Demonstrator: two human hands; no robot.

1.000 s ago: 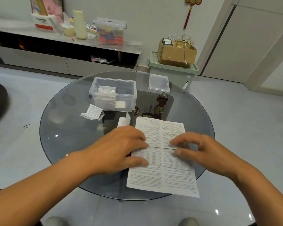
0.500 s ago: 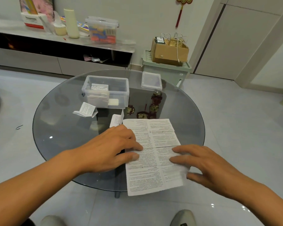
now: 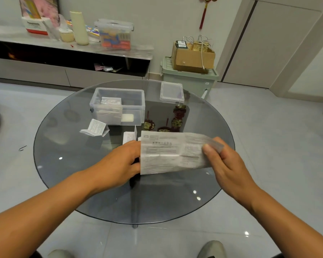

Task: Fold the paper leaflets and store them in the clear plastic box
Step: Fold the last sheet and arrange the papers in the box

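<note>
The leaflet (image 3: 172, 153) is lifted off the round glass tabletop (image 3: 67, 157), held up between both hands over its near-middle part. The right hand (image 3: 225, 164) pinches the leaflet's right edge between thumb and fingers; the left hand (image 3: 119, 164) is at its left edge, fingertips hidden behind the paper, so I cannot tell whether it grips or only steadies. Bare glass lies to the left of the left hand and in front of both wrists, up to the near rim. Beyond the leaflet, the clear plastic box (image 3: 119, 107) stands open at the far left-centre, with folded leaflets inside its left part. Its lid (image 3: 172, 92) lies apart to the right, near the far rim. A loosely folded leaflet (image 3: 95, 128) lies just in front of the box, and another small one (image 3: 130, 136) stands half open between box and left hand.
</note>
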